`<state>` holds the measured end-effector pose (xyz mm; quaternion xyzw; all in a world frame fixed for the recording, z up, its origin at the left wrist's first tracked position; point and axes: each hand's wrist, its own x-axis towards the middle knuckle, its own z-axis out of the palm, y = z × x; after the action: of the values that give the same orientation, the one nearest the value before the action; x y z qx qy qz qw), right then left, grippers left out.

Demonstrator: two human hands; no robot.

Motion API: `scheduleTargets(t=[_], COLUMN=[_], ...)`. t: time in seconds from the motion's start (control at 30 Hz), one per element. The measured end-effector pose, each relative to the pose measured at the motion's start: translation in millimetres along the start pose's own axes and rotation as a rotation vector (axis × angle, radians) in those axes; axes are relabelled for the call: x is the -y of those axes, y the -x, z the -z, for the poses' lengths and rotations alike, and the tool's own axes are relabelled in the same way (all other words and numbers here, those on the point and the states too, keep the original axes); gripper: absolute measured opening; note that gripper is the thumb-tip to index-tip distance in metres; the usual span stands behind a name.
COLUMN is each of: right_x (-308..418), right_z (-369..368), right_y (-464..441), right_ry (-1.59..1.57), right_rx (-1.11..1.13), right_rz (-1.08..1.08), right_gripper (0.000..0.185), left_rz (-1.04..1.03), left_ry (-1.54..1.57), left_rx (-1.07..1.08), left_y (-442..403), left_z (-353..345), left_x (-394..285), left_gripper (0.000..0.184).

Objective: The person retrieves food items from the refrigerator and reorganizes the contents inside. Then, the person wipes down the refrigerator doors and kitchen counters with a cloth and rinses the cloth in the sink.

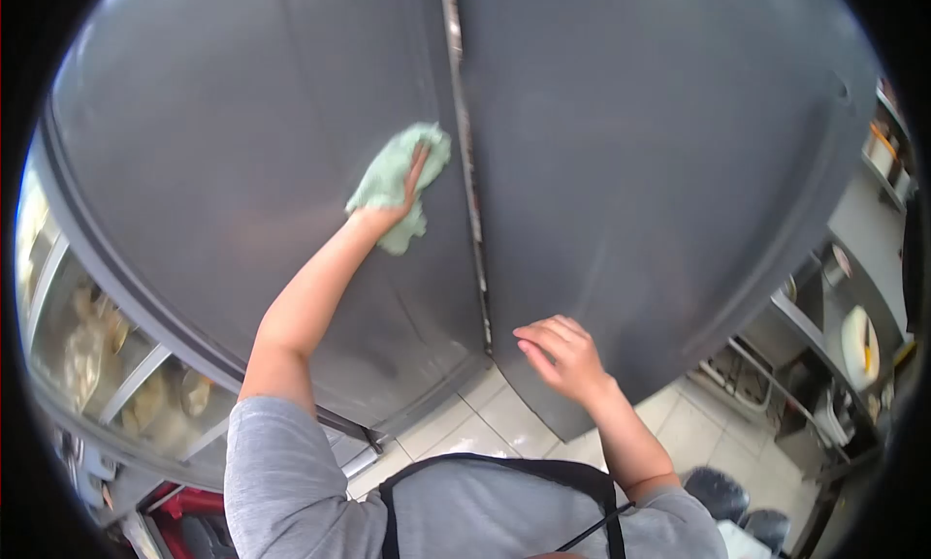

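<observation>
green cloth (386,176) is in the left hand (412,186), which is gripping it flat against the left gray panel (213,152), pretty close to the seam (467,161). right hand (565,355) is free, fingers loosely curled, hanging in front of the right gray panel (630,171) near its bottom edge. further out there's tiled floor (456,431) down below and stocked shelves (803,317) way off to the right.

Green cloth (386,177) against grey panel (223,152)

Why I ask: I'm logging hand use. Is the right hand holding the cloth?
No, the left hand has the cloth; the right hand hangs apart.
</observation>
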<state>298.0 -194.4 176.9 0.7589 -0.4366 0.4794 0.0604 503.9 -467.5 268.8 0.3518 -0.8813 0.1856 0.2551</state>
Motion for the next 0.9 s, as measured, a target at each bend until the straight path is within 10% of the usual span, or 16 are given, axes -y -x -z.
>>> scheduleTargets(t=[0.1, 0.23, 0.3, 0.43, 0.5, 0.57, 0.63, 0.7, 0.83, 0.9], right_x=[18, 24, 19, 0, 2, -6, -2, 23, 74, 70], right_z=[57, 99, 91, 41, 19, 3, 8, 34, 184, 276], right_y=[26, 59, 71, 80, 74, 82, 88, 75, 9, -25], right_ry=[0.046, -0.053, -0.137, -0.253, -0.092, -0.253, -0.419, -1.29, -0.991, -0.236], right_rx=[-0.094, -0.167, -0.126, -0.043, -0.15, -0.256, -0.369, -0.838, -0.934, -1.142], right_rz=[-0.061, -0.265, -0.351, -0.345, -0.275, -0.326, -0.366, -0.707, 0.136, 0.061], right_gripper=[0.01, 0.01, 0.01, 0.036, 0.046, 0.044, 0.043, 0.037, 0.037, 0.028], left_rz=[0.108, -0.022, 0.05, 0.625, 0.249, -0.261, -0.132, -0.067, -0.001, 0.042], left_ry=[0.458, 0.378, 0.927, 2.103, 2.151, 1.391, 0.944, 1.252, 1.427, 1.46], left_rx=[0.657, 0.266, -0.078, 0.173, 0.261, 0.153, 0.081, -0.048, -0.014, 0.058], left_y=[50, 138, 145, 154, 164, 149, 136, 132, 142, 147], left_z=[14, -137, -142, -70, -52, -5, 42, 59, 48, 38], left_x=[-58, -25, -51, -167, -231, -267, -271, -263, -246, -249], left_gripper=[0.048, 0.041, 0.045, 0.059, 0.071, 0.076, 0.066, 0.035, 0.026, 0.023])
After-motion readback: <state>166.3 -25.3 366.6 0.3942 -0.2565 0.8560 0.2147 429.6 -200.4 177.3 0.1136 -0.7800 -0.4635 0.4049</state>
